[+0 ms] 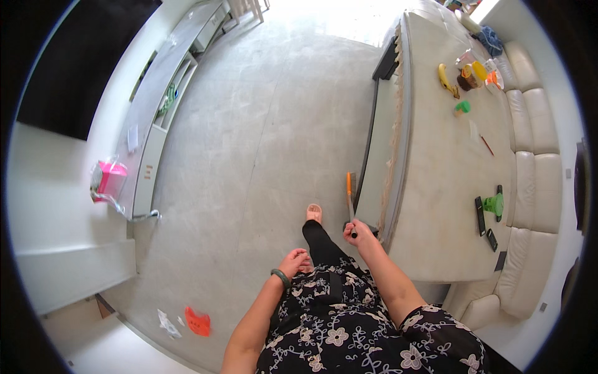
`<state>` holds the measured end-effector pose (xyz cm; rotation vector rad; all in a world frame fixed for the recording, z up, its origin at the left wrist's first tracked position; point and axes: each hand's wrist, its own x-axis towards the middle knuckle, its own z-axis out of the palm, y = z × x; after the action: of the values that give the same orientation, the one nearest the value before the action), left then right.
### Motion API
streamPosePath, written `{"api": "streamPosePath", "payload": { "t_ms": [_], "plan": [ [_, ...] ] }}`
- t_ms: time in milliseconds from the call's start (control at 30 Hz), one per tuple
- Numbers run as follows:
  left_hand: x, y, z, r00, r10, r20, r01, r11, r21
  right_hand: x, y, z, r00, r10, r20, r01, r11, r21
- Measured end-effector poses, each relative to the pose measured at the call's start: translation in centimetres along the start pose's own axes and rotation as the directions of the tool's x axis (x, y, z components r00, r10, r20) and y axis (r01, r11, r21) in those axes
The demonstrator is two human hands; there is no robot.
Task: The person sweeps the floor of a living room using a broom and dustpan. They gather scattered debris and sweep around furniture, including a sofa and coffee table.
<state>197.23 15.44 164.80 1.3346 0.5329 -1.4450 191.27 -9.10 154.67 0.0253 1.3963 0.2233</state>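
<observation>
My right hand (357, 233) is closed around the grey handle of a broom (351, 198) with an orange head. The broom's bristles are beside the dark base frame of the long table (448, 243). My left hand (297, 262) hangs in front of my body with its fingers loosely curled and nothing visible in it; a dark green bangle (281, 278) circles that wrist. One foot in a pink slipper (314, 213) stands on the grey tiled floor (219, 154) just left of the broom.
On the table are a banana (446, 79), a yellow-lidded jar (472, 75), a green cup (493, 204) and several remote controls (480, 216). A cream sofa (535, 191) lines the right wall. A low cabinet (148, 126) runs along the left. Red litter (198, 321) and white scraps (168, 323) lie on the floor.
</observation>
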Motion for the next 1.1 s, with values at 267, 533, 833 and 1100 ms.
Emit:
{"api": "streamPosePath", "payload": {
  "t_ms": [267,533,833,1100],
  "plan": [
    [1.4,3.6,0.7,0.996,0.072,0.053,-0.076,0.993,0.088,0.4,1.5,-0.4,0.999,-0.015,-0.048,0.010,0.995,-0.103],
    [3.1,5.0,-1.1,0.999,0.013,0.046,-0.021,0.982,0.190,-1.3,5.0,-6.3,0.999,0.051,-0.011,-0.052,0.996,-0.070],
    [4.1,5.8,-6.7,0.995,0.008,-0.096,0.018,0.963,0.269,-1.8,5.7,-12.3,0.992,0.121,-0.037,-0.117,0.990,0.077],
    [2.2,8.6,-8.3,0.995,-0.034,-0.097,0.070,0.915,0.397,-4.8,6.1,-11.4,0.998,0.048,-0.030,-0.032,0.918,0.395]
  ]
}}
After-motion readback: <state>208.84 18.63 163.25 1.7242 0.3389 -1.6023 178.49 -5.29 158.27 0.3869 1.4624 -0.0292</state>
